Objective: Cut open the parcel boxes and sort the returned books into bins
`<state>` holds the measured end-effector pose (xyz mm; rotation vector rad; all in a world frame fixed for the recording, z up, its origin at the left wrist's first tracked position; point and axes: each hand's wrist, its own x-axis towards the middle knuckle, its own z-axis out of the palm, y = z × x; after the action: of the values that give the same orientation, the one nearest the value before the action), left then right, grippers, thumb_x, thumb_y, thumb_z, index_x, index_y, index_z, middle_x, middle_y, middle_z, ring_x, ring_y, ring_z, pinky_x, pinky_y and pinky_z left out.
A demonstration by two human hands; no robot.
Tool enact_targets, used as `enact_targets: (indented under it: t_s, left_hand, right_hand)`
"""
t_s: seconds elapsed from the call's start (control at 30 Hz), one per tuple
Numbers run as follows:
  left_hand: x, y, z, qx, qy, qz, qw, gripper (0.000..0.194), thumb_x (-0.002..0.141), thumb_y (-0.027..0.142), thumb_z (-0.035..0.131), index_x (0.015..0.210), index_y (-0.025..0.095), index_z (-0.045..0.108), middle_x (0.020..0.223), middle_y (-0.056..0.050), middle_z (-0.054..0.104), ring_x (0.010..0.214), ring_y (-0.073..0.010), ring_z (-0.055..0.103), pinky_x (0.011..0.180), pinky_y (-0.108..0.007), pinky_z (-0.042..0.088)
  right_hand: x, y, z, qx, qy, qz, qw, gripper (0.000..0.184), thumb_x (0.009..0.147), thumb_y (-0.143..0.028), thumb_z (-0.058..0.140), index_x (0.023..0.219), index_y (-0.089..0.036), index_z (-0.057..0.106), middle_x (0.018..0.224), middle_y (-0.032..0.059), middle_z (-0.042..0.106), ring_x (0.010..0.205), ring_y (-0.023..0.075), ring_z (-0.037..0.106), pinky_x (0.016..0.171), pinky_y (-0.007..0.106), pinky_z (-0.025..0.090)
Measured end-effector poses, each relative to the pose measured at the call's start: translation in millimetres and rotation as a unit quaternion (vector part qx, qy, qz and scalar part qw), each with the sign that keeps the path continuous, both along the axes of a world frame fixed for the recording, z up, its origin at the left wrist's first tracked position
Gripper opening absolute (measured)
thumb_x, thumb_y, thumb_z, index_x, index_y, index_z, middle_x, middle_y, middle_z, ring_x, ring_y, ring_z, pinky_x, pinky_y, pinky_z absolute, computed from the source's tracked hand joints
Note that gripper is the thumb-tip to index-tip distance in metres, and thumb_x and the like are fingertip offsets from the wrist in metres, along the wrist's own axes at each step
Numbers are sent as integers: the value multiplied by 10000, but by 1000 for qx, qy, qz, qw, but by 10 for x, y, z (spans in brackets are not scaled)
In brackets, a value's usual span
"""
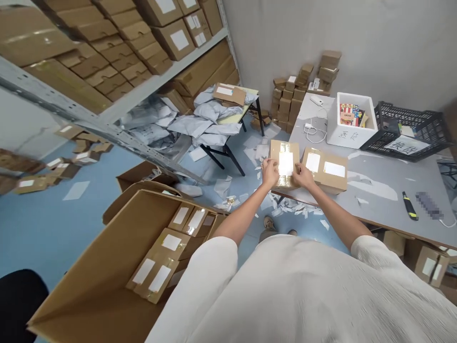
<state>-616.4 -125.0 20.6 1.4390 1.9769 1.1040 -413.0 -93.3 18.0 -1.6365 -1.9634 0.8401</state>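
A brown cardboard box (274,148), its top closed, rests at the near left corner of the desk (385,214). A white label (285,164), too bright to read, covers the middle of its upward face, and shiny, wrinkled clear tape (284,146) shows beyond the label at both ends.

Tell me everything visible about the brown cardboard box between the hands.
The brown cardboard box looks closed, its top carrying a white rectangular label over shiny tape. It is label-up at the edge of the grey table, beside a two-label cardboard box. The left hand and right hand appear to touch opposite sides.
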Motion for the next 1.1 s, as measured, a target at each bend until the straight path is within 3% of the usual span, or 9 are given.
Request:
enact_targets:
  t_s: [0.2, 0.47, 0.63, 0.83, 1.1]
  left_hand:
    - [-11, 519, -165, -19, -13, -53, 998, 472, 730, -63, 647, 1067, 261, 710, 1415, -79, 614, 1359, -293, 634, 1273, -475, 474]
    - [-33, 1145, -512, -50, -71, -143, 986, 482, 687, -70, 660, 1038, 255, 722, 1315, -76, 666, 1284, -258, 679, 1255, -444, 513]
    - [325, 1344, -653, -58, -93, -200, 974, 537, 654, -69, 678, 1096, 227, 753, 1354, -100, 621, 1302, -276, 668, 1265, -444, 498]
    - [891, 1498, -705, -72, -109, -235, 963, 535, 647, -50, 693, 1099, 229, 764, 1374, -99, 586, 1375, -298, 621, 1278, -459, 466]
    - [1321, 1614, -736, -55, -144, -255, 954, 548, 661, -27, 710, 1131, 252, 755, 1371, -88, 578, 1394, -281, 609, 1285, -446, 463]
  right_hand:
    - [59, 287, -81, -19, -15, -25, 999, 628, 925, -342, 623, 1533, -188, 649, 1541, 146, 703, 1374, 358, 671, 1191, 495, 530]
    - [121, 599, -208, -57, -103, -77, 990, 533, 968, -332, 580, 1457, -159, 701, 1335, 164, 791, 1198, 344, 728, 1062, 436, 561]
    - [409, 665, -240, -46, -126, -142, 981, 512, 961, -334, 564, 1420, -169, 721, 1290, 166, 795, 1207, 357, 704, 1076, 450, 540]
    - [879, 724, -172, -48, -138, -181, 973, 480, 938, -309, 549, 1363, -184, 734, 1253, 153, 801, 1161, 351, 695, 1076, 451, 521]
    - [1371, 841, -150, -70, -139, -181, 971, 519, 949, -327, 514, 1406, -164, 698, 1354, 171, 770, 1205, 360, 680, 1093, 449, 510]
